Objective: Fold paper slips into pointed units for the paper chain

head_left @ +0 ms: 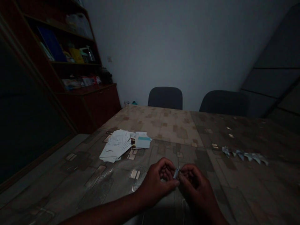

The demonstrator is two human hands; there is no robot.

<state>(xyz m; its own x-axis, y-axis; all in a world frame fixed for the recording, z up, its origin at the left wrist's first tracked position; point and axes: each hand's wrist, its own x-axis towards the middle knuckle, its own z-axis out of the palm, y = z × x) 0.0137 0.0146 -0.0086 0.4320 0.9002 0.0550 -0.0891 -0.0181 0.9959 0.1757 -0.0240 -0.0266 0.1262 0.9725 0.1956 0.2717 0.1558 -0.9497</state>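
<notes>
Near the front middle of the table, my left hand (158,179) pinches a small pale folded piece (176,173), which looks like paper, between thumb and fingertips. My right hand (197,184) meets it from the right, its thumb and fingers closed on the same piece. The two hands nearly touch at the fingertips. Beyond them to the left lies a loose pile of white papers (115,146), with a pale card with a blue band (143,142) beside it. Several folded pale pieces (245,155) lie in a row at the right.
A patterned cloth covers the table (173,122). Two dark chairs (165,97) stand at its far edge, before a plain wall. On the left is a dark red cabinet (98,101) with filled shelves.
</notes>
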